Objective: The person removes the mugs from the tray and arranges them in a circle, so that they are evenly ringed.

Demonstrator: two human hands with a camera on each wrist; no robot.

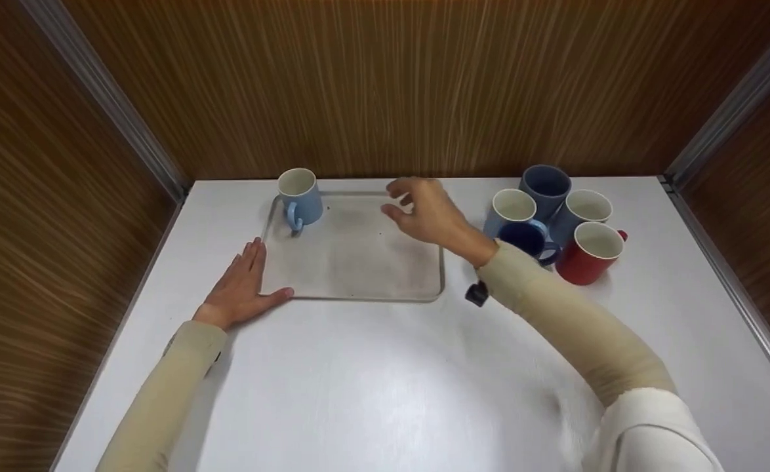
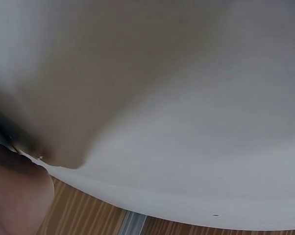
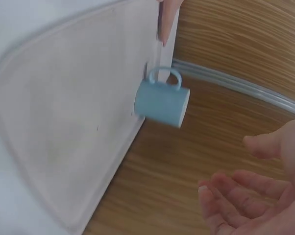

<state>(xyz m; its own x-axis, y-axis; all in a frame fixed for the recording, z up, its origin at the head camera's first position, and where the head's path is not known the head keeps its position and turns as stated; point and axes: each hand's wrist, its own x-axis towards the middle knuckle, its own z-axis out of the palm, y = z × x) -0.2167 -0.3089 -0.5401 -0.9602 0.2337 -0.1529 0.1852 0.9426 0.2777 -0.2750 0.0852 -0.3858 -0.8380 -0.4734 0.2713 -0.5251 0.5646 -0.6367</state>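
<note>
A light blue mug (image 1: 304,204) stands upright at the back left corner of a beige tray (image 1: 359,275), its handle towards the front; the right wrist view also shows the mug (image 3: 162,102). Against the tray's left edge and front left corner rests my left hand (image 1: 239,288), fingers straight, thumb spread along the front rim. My right hand (image 1: 427,213) hovers over the tray's right part, fingers loosely bent, nothing between them. In the right wrist view the thumb and fingers of that hand (image 3: 265,191) are apart. The left wrist view shows mostly blurred table.
Right of the tray several mugs stand close together: a red mug (image 1: 585,259), a dark blue mug (image 1: 523,237), a grey-blue mug (image 1: 546,190) and lighter blue ones, partly behind my right forearm. Wood-grain panels (image 1: 385,92) bound the white table (image 1: 359,367) at the back and sides.
</note>
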